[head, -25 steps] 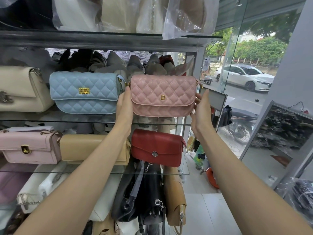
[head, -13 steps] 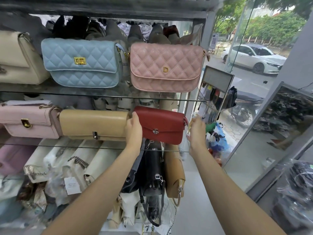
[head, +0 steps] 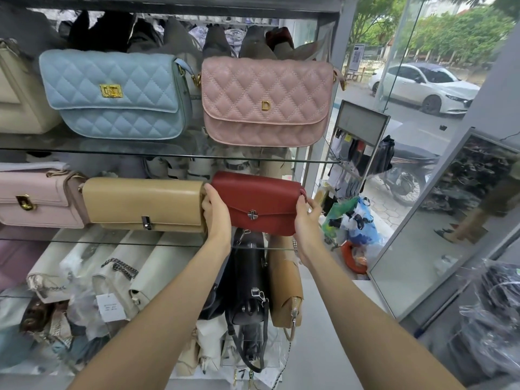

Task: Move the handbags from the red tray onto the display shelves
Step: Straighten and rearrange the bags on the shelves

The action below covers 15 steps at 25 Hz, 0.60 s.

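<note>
- So, both my hands are on the red handbag, one at each end, and it sits level between them.
- Left hand grips the bag's left end, squeezed in right where it meets the tan handbag.
- Right hand is wrapped round the right end, thumb up against the front edge.
- The bag is at the right end of the middle glass shelf, just beside the tan one. I honestly can't tell if its bottom is resting on the glass or held a touch above it.
- Further left on that same shelf there's a pale pink handbag.
- One shelf up, a quilted pink handbag stands directly above the red one, with a quilted blue handbag next to it.
- Below my hands a black bag and a brown bag stand on end, side by side.
- Off to the right, through the window, there's a white car out on the street.
</note>
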### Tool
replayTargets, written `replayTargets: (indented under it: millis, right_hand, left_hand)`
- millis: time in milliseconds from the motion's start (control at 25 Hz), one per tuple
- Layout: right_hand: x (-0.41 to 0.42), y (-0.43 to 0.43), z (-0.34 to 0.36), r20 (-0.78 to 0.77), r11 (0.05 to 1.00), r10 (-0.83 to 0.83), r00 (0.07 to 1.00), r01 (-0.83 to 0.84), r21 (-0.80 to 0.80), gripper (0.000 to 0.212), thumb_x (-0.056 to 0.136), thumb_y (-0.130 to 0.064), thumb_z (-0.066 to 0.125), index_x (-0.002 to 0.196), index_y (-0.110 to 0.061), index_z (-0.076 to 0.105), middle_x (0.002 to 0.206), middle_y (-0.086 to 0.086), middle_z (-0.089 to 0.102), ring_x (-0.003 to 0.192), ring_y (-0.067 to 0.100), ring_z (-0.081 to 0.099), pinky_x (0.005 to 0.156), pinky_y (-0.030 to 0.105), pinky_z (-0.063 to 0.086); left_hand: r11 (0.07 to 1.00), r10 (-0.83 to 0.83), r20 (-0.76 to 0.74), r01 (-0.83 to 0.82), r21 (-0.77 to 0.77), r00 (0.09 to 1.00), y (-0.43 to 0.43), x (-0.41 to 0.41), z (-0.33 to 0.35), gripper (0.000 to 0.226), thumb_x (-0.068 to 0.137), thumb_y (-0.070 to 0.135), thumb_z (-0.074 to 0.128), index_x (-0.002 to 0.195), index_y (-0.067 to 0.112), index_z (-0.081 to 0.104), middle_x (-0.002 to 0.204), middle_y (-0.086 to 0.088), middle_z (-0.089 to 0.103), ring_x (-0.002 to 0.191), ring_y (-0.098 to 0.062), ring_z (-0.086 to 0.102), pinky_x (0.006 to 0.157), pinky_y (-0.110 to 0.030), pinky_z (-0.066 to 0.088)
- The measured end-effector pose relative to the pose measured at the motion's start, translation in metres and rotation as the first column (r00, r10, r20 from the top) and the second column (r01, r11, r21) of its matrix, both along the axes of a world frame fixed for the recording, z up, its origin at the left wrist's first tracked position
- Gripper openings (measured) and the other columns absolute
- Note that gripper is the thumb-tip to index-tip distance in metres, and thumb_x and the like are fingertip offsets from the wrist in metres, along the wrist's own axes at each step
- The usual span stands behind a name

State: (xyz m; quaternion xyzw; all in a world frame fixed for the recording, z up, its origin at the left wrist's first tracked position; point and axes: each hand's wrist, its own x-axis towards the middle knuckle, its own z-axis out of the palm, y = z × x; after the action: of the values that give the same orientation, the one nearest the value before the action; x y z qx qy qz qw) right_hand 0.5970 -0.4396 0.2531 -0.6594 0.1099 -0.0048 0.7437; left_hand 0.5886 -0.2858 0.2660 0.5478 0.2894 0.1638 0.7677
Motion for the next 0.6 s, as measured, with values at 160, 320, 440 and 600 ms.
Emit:
replayTargets:
  millis: [160, 320, 440, 600]
  right_hand:
    - [0.008, -0.004, -0.004, -0.030, 0.999, 0.013, 0.999, -0.012, 0.051, 0.039, 0.104, -0.058, 0.037, 0.133, -0.033, 0.031, 0.142, 0.003, 0.052, 0.127, 0.019, 0.053, 0.114, 0.046, 0.042]
    - [0.015, -0.011, -0.003, -0.028, 0.994, -0.016, 0.999, 0.019, 0.104, 0.067, 0.098, -0.072, 0.024, 0.150, -0.029, 0.032, 0.144, 0.003, 0.053, 0.128, 0.018, 0.054, 0.113, 0.042, 0.042]
    - [0.018, -0.018, -0.003, -0.020, 0.985, -0.020, 1.000, 0.023, 0.172, 0.066, 0.103, -0.066, 0.015, 0.155, -0.028, 0.032, 0.136, 0.001, 0.057, 0.115, 0.013, 0.057, 0.095, 0.030, 0.045]
    - [0.015, -0.022, -0.006, -0.028, 0.974, -0.041, 0.999, 0.046, 0.222, 0.078, 0.101, -0.069, 0.016, 0.161, -0.019, 0.024, 0.149, 0.008, 0.050, 0.134, 0.020, 0.049, 0.107, 0.035, 0.039]
  left_hand:
    - [0.999, 0.040, 0.013, -0.040, 0.021, 0.999, 0.000, 0.007, -0.001, 0.076, 0.101, 0.067, 0.025, 0.160, 0.020, 0.022, 0.166, -0.005, 0.026, 0.150, -0.027, 0.027, 0.121, -0.042, 0.019]
    - [0.995, -0.005, -0.047, 0.009, 0.095, 0.999, 0.001, 0.006, -0.010, 0.086, 0.096, 0.077, 0.019, 0.161, 0.021, 0.019, 0.168, -0.005, 0.021, 0.153, -0.025, 0.022, 0.126, -0.046, 0.013]
    - [0.997, 0.007, -0.015, -0.006, 0.072, 1.000, 0.005, 0.004, -0.017, 0.085, 0.096, 0.076, 0.020, 0.159, 0.018, 0.029, 0.164, -0.005, 0.031, 0.150, -0.023, 0.028, 0.125, -0.043, 0.017]
    - [0.998, -0.059, 0.016, 0.059, 0.036, 0.998, 0.008, -0.002, -0.020, 0.083, 0.095, 0.077, 0.016, 0.155, 0.025, 0.040, 0.155, 0.001, 0.044, 0.142, -0.020, 0.042, 0.119, -0.037, 0.029]
